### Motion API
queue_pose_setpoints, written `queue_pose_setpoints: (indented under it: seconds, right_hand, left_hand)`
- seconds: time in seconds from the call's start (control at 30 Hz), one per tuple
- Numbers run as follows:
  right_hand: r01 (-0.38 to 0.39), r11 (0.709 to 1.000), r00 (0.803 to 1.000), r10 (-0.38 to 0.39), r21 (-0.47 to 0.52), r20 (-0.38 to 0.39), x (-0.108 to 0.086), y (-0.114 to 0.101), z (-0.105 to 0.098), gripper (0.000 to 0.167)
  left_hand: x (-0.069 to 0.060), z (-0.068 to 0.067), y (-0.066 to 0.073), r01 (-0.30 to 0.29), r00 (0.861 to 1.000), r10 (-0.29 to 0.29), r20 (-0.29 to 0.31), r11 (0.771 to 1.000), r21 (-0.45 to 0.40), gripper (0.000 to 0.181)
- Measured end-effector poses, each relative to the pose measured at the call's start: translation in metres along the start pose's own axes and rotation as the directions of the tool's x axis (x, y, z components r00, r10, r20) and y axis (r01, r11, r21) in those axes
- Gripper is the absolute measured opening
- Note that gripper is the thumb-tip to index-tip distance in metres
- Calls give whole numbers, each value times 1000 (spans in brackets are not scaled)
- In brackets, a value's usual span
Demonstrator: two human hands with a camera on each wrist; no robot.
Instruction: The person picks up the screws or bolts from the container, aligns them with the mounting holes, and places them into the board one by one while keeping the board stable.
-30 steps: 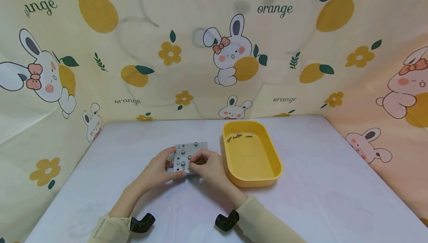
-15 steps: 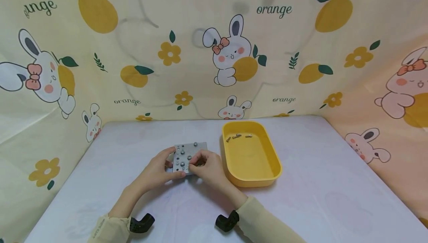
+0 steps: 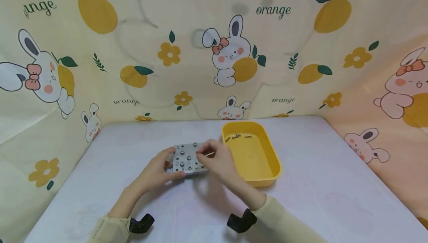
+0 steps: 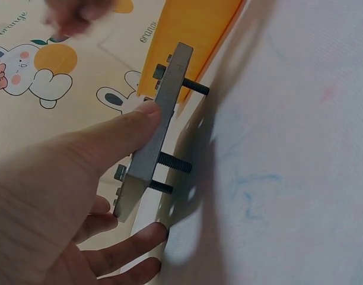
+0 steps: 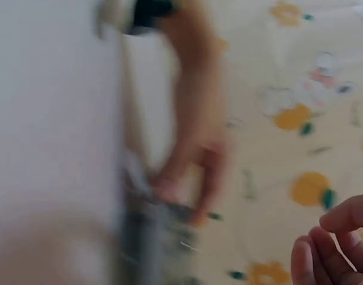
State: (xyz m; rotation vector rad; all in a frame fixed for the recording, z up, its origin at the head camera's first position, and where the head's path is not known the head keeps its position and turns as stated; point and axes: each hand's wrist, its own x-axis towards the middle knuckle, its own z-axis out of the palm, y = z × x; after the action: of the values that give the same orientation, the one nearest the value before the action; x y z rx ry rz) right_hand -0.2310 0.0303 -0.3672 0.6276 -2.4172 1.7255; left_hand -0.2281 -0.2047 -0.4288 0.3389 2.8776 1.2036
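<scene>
The left hand [image 3: 157, 169] grips the grey rectangular metal plate [image 3: 194, 161] beside the yellow plastic tray [image 3: 255, 161]; the right hand [image 3: 221, 159] curls above it — holding what, I can't tell. Several round-headed metal bolts [image 3: 182, 164] stand fitted; some holes look unfilled — slim metal screws [image 3: 236, 136] lie in the tray.

We've got our left hand [image 3: 158, 168] gripping left of centre, thumb and fingers spread apart; our right hand [image 3: 220, 161] is mid-frame, fingers loosely curled, forearms [image 3: 127, 200] angling up from the bottom.
</scene>
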Motion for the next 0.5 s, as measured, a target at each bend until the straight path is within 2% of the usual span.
queue_pose_setpoints:
  seconds: [0.13,0.23,0.37,0.43,0.5]
  right_hand:
    - [-68,988,997,73,136,-37,32,-12,-49,8]
    - [-140,973,989,145,185,-15,61,0,-84,13]
    - [-233,963,972,226,132,65,86,33,-112,18]
    - [-260,960,964,251,100,92,92,49,-118,18]
    - [-255,964,964,246,79,103,96,62,-120,19]
  left_hand:
    - [2,0,2,9,1000,-9,3,1000,25,103]
    - [2,1,3,13,1000,-13,5,999,38,104]
    - [1,1,2,21,1000,-21,3,999,49,105]
    - [1,0,2,23,1000,-23,5,998,55,105]
    - [0,-1,3,23,1000,-23,6,998,56,105]
